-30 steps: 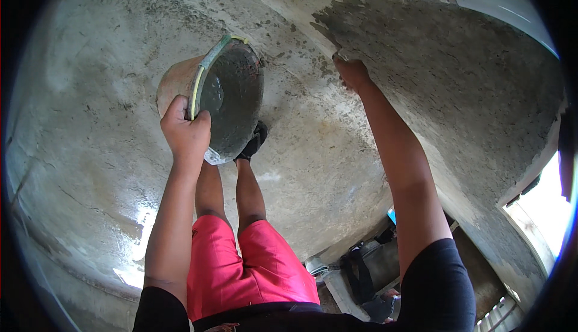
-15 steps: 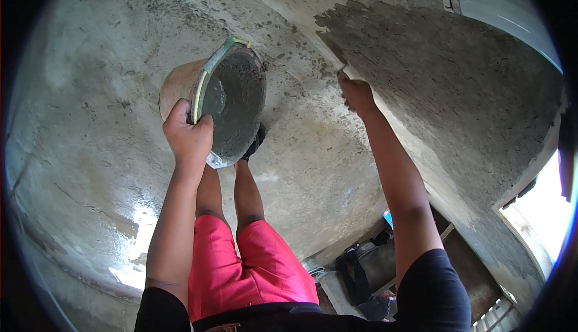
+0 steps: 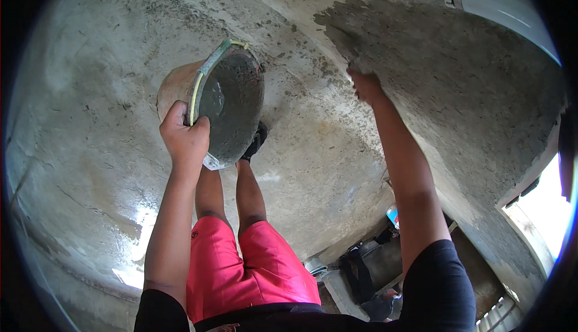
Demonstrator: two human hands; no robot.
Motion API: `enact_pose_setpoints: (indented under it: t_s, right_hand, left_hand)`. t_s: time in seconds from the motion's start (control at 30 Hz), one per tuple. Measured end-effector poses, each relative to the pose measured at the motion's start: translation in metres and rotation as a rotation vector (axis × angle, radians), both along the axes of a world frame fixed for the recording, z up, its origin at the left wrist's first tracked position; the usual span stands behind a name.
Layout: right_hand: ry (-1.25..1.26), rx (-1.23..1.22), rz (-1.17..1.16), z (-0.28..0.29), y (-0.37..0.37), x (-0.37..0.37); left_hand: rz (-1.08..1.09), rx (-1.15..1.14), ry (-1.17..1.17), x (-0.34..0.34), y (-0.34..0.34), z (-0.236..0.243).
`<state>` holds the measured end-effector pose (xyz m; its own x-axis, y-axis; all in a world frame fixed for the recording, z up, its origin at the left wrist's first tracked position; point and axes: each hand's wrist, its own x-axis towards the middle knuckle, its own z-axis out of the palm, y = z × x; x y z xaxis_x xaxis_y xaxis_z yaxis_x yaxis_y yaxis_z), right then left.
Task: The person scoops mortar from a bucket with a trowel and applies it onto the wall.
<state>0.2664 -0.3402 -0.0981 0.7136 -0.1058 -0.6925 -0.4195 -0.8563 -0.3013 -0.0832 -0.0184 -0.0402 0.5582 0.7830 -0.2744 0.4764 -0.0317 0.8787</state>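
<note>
We are holding a round pan [image 3: 232, 106] of wet grey mortar in our left hand [image 3: 183, 139], just left of the centre of the frame. The fingers are curled shut over the pan's near rim at its lower left edge, with the thumb lying along the rim. The pan is tilting, its open face turned toward the right side of the frame, and its orange-brown outer wall is showing at the upper left of it. A pale strap or band [image 3: 208, 70] is running along its upper rim.

Our right hand [image 3: 366, 86] is reaching up into the upper middle of the frame, well apart from the pan and to the right of it. It is pressing against the lower left edge of a dark, freshly plastered patch [image 3: 445, 67] on the wall [image 3: 494, 169], which is spreading across the upper right. The hand is closed in a loose fist at that edge; we cannot tell whether it is gripping a tool, since whatever it may be holding is hidden behind the knuckles.

So the mortar is lying to the left and slightly below the working hand, with the pan's open mouth facing toward it across the gap. The right hand is the one at the patch; the left is only carrying.

Below, our legs in pink shorts [image 3: 241, 266] are standing on the bare concrete floor [image 3: 90, 151], and some dark clutter [image 3: 361, 272] is sitting in the lower right.
</note>
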Motion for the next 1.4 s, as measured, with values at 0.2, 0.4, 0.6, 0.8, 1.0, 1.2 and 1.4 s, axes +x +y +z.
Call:
enact_pose_setpoints:
  t_s: [0.2, 0.4, 0.6, 0.8, 1.0, 1.2, 1.4]
  right_hand:
    - [0.103, -0.043, 0.153, 0.004, 0.012, -0.037]
    - [0.045, 0.026, 0.092, -0.031, 0.052, 0.016]
    - [-0.046, -0.018, 0.049, 0.005, 0.015, -0.02]
    - [0.036, -0.092, 0.211, 0.021, 0.01, -0.032]
    - [-0.013, -0.062, 0.104, 0.002, 0.038, 0.017]
    - [-0.069, -0.038, 0.076, 0.033, 0.007, -0.034]
    - [0.01, -0.097, 0.276, 0.023, 0.02, -0.004]
  left_hand:
    - [0.011, 0.011, -0.006, 0.004, -0.002, 0.001]
    - [-0.004, -0.001, -0.04, 0.004, -0.001, -0.006]
    - [-0.016, 0.025, 0.001, 0.004, -0.003, 0.0]
    - [0.007, 0.006, -0.016, 0.006, -0.005, 0.001]
    - [-0.006, 0.0, -0.009, 0.005, -0.006, -0.003]
    - [-0.007, -0.003, -0.023, 0.005, -0.008, -0.004]
    - [0.009, -0.01, -0.039, 0.006, -0.013, -0.007]
